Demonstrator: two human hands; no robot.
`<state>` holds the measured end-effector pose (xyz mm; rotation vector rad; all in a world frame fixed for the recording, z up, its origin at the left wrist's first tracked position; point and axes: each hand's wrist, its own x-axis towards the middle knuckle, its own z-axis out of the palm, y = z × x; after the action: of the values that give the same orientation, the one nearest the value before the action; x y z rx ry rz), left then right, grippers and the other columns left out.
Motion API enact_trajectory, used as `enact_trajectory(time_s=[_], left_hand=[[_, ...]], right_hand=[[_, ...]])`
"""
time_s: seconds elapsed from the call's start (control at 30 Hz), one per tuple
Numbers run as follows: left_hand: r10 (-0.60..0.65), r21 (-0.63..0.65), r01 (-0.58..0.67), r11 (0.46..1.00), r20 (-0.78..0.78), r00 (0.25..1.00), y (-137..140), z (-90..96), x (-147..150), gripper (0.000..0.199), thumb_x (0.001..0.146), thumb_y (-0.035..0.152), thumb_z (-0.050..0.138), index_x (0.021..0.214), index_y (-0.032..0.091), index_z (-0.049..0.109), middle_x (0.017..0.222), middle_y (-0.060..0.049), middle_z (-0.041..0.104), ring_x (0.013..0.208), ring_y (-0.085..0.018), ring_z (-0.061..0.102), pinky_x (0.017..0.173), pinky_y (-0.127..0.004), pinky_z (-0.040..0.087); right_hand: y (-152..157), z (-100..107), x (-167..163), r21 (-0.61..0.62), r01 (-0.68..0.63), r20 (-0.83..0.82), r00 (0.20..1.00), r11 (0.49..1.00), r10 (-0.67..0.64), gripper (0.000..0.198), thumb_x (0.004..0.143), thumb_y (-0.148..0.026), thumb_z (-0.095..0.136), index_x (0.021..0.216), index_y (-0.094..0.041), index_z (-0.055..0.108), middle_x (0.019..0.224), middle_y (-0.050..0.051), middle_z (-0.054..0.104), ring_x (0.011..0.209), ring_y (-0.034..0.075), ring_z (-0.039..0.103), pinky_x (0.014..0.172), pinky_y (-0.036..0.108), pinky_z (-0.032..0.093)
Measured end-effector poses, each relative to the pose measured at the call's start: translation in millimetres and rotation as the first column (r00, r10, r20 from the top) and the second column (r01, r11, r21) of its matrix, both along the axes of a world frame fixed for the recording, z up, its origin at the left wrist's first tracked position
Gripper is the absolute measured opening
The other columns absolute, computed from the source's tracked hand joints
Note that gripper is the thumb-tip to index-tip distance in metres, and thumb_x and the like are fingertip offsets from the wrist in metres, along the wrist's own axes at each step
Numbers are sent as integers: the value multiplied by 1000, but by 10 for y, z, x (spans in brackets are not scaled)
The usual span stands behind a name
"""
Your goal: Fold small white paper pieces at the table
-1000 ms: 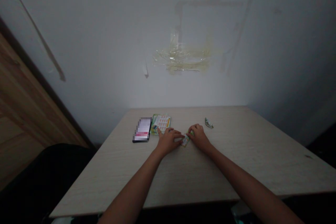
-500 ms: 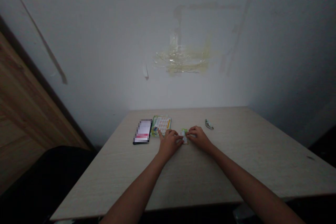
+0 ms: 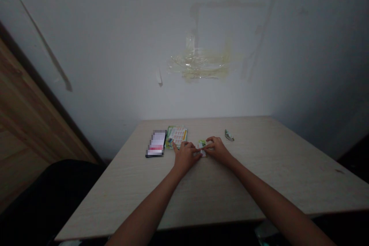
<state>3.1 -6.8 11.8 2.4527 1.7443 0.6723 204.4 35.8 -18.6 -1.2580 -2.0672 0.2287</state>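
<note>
Small flat piece (image 3: 202, 143), green far end, whitish near end; lying on tabletop (image 3: 219, 188), middle partly covered.

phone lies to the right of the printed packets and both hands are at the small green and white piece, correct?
Not quite: the head view shows the phone to the left of the printed packets. The left hand and right hand are indeed both at the small green and white piece.
</note>
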Motion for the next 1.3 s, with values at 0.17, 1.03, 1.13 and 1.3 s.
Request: enact_trajectory(time_s=[0.17,1.03,1.13,1.3], left_hand=[[-9,-22,9,1000,-7,1000,7,-13,-2,23,85,49,61,103,42,72,110,-1,66,118,-29,46,107,-77,-2],[-24,-38,24,999,0,1000,2,-19,13,19,86,46,61,98,37,71,113,-1,63,120,-29,45,105,-79,3],[-29,-54,29,998,-5,1000,-4,-3,15,20,86,46,60,99,37,72,114,-1,63,121,-29,45,105,-78,4],[-13,-69,12,998,-10,1000,-18,4,19,21,86,47,60,101,38,71,122,0,62,125,-30,42,107,-77,3]], right_hand=[[58,2,-11,-26,22,46,999,999,-21,16,84,-29,67,95,-25,77,114,10,62,109,23,51,100,38,42],[110,3,-41,-62,111,-3,994,992,-112,19,87,-30,64,100,-23,75,116,11,63,113,25,48,101,41,41],[133,4,-37,-39,109,52,993,993,-107,22,89,-30,59,103,-26,75,120,11,60,112,25,48,101,42,40],[104,30,-49,-5,118,109,987,993,-117,24,90,-30,57,108,-30,74,119,11,58,110,25,49,98,42,40]])
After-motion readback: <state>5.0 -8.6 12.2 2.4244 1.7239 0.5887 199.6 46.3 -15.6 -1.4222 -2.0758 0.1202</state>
